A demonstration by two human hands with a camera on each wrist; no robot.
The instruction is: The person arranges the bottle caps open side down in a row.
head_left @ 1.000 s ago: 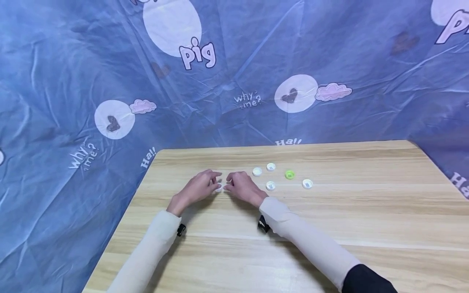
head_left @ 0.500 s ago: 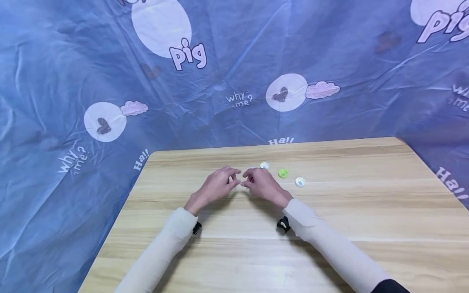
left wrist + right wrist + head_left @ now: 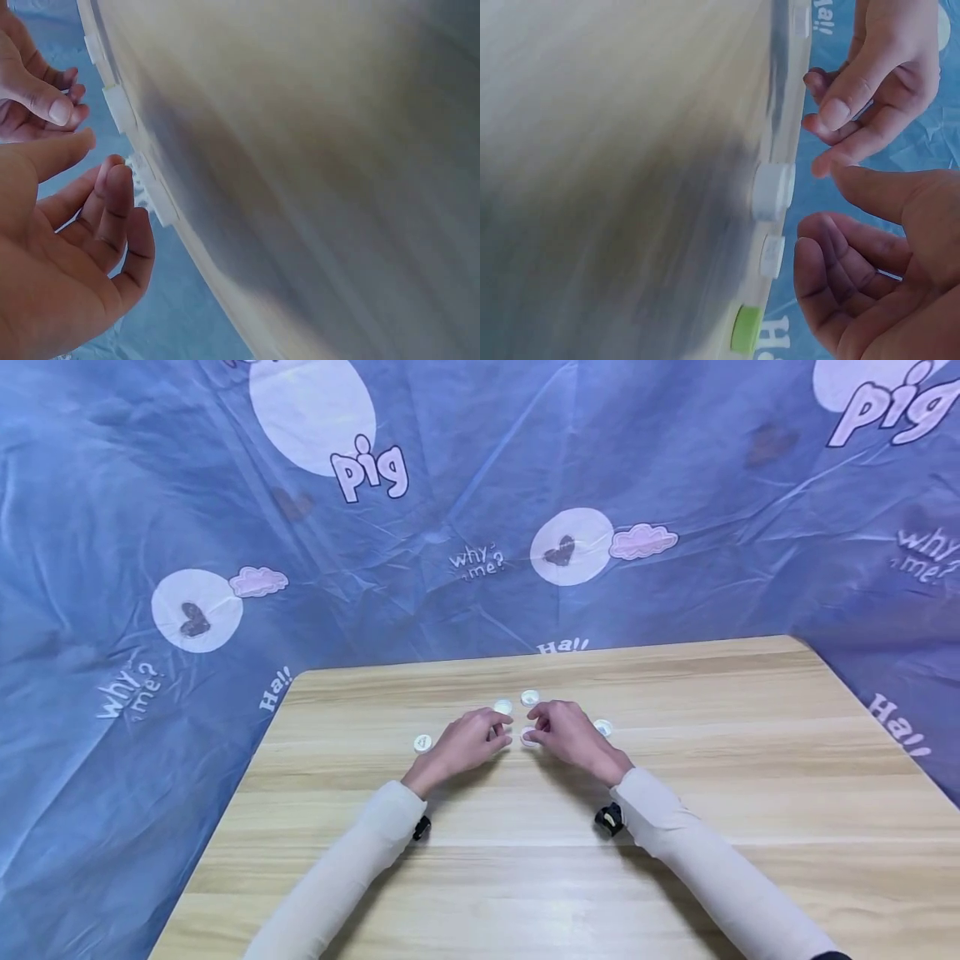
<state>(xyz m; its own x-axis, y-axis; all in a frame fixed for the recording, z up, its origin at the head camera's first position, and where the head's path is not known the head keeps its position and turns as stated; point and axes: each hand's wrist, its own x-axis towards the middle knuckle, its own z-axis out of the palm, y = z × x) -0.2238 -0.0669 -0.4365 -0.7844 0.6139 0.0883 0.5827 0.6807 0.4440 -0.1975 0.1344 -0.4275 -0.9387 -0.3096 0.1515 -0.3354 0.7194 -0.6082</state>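
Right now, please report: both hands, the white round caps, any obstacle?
Left hand, right hand: empty. Nearest white, round, plastic-looking cap: on pale wooden table, partly hidden by right hand in head view. No obstacle seen.

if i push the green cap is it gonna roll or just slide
The green cap would probably slide rather than roll, since it sits low and flat on the table. It's likely light, being small beside the right hand. Its straight, even outline suggests it's stiff.

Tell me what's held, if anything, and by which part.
Nothing is held: the left hand and the right hand are both empty.
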